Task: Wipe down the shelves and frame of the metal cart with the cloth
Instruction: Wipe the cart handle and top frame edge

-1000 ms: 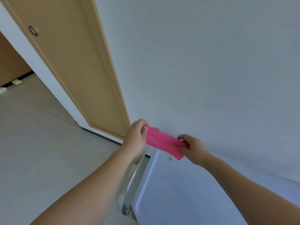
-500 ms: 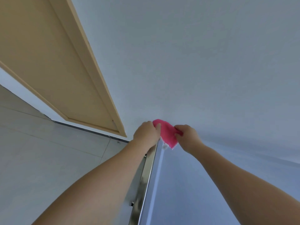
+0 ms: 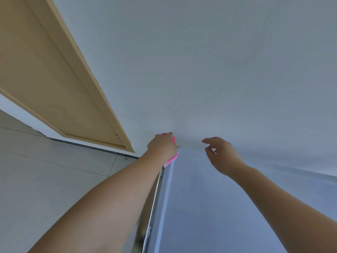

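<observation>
The pink cloth (image 3: 173, 157) is bunched under my left hand (image 3: 161, 147), which grips it and holds it against the far corner of the cart's top, close to the wall. Only the cloth's pink edges show past the hand. The cart's pale top shelf (image 3: 204, 207) runs from that corner toward me, with its shiny metal rail (image 3: 152, 205) along the left edge, partly hidden by my left forearm. My right hand (image 3: 221, 155) hovers above the shelf to the right of the cloth, fingers loosely spread, holding nothing.
A pale grey wall (image 3: 209, 70) stands straight ahead, touching the cart's far end. A tan wooden door (image 3: 47, 73) in its frame is at the left. Light floor tiles (image 3: 45, 179) lie left of the cart.
My right hand has let go of the cloth and moved right. The cloth, stretched between both hands a second ago, is now bunched under my left hand at the cart's corner.
</observation>
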Available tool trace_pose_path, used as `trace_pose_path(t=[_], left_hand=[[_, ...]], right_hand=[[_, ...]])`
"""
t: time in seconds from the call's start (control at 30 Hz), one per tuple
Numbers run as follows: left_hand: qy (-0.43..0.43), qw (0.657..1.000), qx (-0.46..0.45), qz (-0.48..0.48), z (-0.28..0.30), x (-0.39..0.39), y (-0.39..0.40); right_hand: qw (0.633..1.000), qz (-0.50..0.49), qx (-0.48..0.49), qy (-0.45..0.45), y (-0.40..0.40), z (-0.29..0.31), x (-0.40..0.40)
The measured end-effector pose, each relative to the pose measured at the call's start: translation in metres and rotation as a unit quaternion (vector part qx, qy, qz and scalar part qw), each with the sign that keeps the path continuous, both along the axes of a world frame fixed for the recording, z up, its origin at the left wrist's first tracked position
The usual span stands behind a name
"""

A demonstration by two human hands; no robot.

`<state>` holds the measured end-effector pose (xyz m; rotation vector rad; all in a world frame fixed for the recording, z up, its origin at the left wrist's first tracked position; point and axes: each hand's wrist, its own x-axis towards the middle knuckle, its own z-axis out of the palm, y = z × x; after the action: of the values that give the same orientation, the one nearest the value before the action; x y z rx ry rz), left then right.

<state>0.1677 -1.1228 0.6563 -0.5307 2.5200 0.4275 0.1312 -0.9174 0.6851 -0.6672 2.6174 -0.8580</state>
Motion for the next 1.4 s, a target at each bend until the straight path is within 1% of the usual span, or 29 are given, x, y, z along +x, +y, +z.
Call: trace_pose_path(t=[0.1,0.2,0.3,0.4,0.57,0.8,0.97,1.07,1.17,1.23,1.3,1.4], left_hand=[[0.019,0.999,0.012,0.031,0.009,0.020,0.004],[0.075,0.996,0.013,0.046,0.015,0.048,0.012],[0.115,0.992,-0.001,0.048,0.022,0.078,0.023],[0.128,0.990,-0.012,0.053,0.027,0.112,0.034],[0.152,0.986,-0.001,0.066,0.022,0.176,0.047],[0.160,0.981,-0.034,0.105,0.021,0.235,0.073],[0.178,0.974,-0.057,0.124,0.019,0.272,0.091],[0.204,0.967,-0.055,0.145,0.022,0.281,0.098],[0.236,0.942,-0.021,0.237,0.027,0.269,0.094],[0.220,0.932,0.000,0.287,0.028,0.254,0.091],[0.200,0.936,-0.006,0.290,0.025,0.243,0.091],[0.213,0.934,-0.019,0.288,0.017,0.242,0.090]], right_hand=[[1.000,0.001,0.002,0.009,0.015,0.011,0.015],[1.000,0.020,0.016,0.010,0.020,0.021,0.036],[0.999,0.030,0.009,0.016,0.025,0.029,0.060],[0.999,0.037,-0.004,0.029,0.035,0.038,0.087],[0.998,0.040,-0.026,0.043,0.057,0.052,0.117],[0.993,0.096,-0.037,0.061,0.091,0.077,0.129],[0.989,0.121,-0.060,0.057,0.124,0.078,0.135],[0.987,0.147,-0.043,0.053,0.144,0.074,0.145],[0.984,0.168,-0.025,0.058,0.154,0.073,0.155],[0.984,0.165,-0.025,0.065,0.155,0.074,0.162],[0.985,0.153,-0.025,0.070,0.156,0.076,0.170],[0.988,0.138,-0.017,0.074,0.156,0.076,0.186]])
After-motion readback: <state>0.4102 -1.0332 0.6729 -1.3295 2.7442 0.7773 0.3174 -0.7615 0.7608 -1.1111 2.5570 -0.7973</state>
